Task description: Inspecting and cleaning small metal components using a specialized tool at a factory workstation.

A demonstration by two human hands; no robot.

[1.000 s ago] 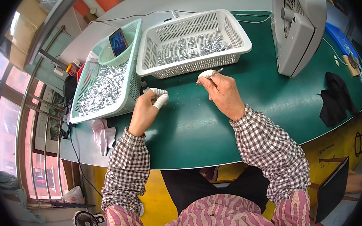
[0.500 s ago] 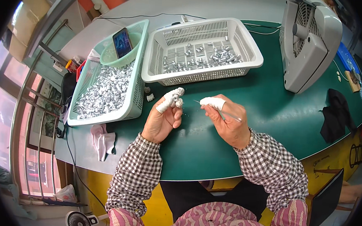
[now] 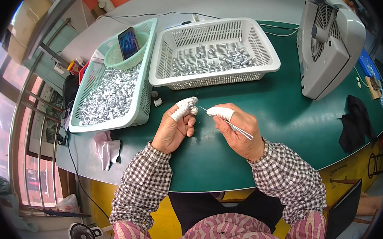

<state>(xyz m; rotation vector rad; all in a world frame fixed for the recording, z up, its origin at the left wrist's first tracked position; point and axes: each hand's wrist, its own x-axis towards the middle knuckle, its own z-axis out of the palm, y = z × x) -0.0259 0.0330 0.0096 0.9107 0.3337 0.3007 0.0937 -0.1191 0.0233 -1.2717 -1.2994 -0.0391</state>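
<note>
My left hand [image 3: 173,128] is raised over the green table, its thumb and forefinger wrapped in white tape. Pinched between those fingertips is a small silver metal part [image 3: 193,106], mostly covered by the tape. My right hand [image 3: 239,130], also with a taped finger, grips a pair of silver tweezers [image 3: 243,132]. Their thin tip points left at the metal part, a short gap away from it. The tweezers' rear end sticks out below the right hand's knuckles.
A pale green basket [image 3: 146,85] heaped with silver parts stands left, bearing a green bowl [image 3: 111,60] with a phone [image 3: 128,44]. A white basket [image 3: 212,80] holds more parts. A grey fan [image 3: 329,53] stands right, near black cloth [image 3: 357,124]. Pinkish cloth [image 3: 106,149] lies front left.
My right hand has moved slightly left and down, bringing the tweezers' tip nearer the metal part. The left hand has shifted slightly right and down, its fingertips turned a little.
</note>
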